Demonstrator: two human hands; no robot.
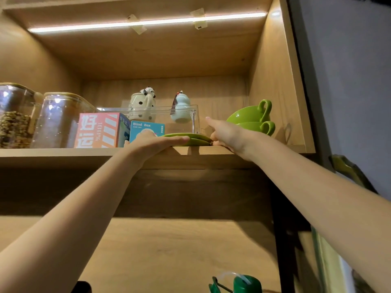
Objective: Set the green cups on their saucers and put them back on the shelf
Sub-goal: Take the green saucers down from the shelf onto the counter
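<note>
Two green saucers (191,138) lie stacked at the front edge of the wooden shelf (63,152). My left hand (151,143) lies flat with its fingertips on the saucers' left rim. My right hand (225,134) pinches their right rim, index finger pointing out over them. Two green cups (251,119) sit nested one in the other at the shelf's right end, handles to the right, just behind my right hand.
A clear plastic bin (186,115) behind the saucers holds a spotted mug (141,106) and a pale blue figurine (181,109). Left of the saucers stand a blue Blind Box (146,129), a pink carton (99,131) and two glass jars (57,119). The cabinet wall (275,81) is at right.
</note>
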